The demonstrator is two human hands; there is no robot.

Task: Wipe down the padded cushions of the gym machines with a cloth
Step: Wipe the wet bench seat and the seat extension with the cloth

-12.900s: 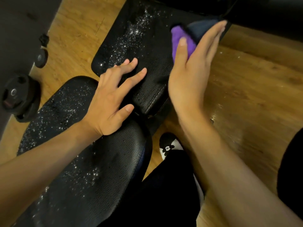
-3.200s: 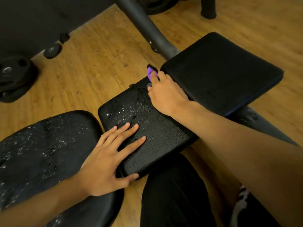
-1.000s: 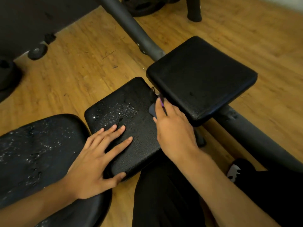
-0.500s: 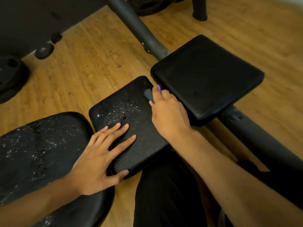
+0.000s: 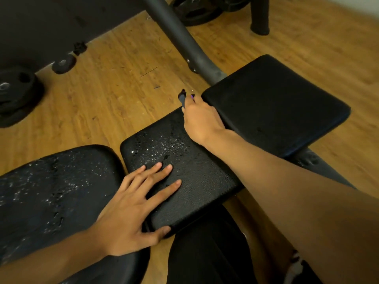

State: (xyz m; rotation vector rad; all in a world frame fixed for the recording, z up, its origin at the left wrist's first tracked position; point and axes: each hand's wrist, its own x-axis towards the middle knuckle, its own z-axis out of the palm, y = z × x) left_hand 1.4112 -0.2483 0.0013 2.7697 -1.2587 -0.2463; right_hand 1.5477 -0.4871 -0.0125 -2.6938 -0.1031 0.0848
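Note:
A black middle cushion point(image 5: 196, 181) lies below me, speckled with white droplets on its far left part. My left hand point(image 5: 131, 206) rests flat on its near edge, fingers spread, thumb hooked over the front rim. My right hand point(image 5: 202, 119) is at the cushion's far corner and holds a purple-and-grey cloth point(image 5: 182, 98), of which only a small tip shows beyond the fingers. A larger black cushion point(image 5: 274, 107) sits to the right, looking dry. A rounded black seat cushion point(image 5: 51, 191) at the left is spotted with droplets.
A grey steel frame tube point(image 5: 180, 37) runs from the top down under the right cushion. Weight plates point(image 5: 14, 93) lie on the wooden floor at left, more plates point(image 5: 196, 11) at top. My dark-trousered leg point(image 5: 207, 247) is below the cushions.
My right hand with the cloth has slid away from me along the middle cushion's right side to its far corner. My left hand has stayed flat on the near edge.

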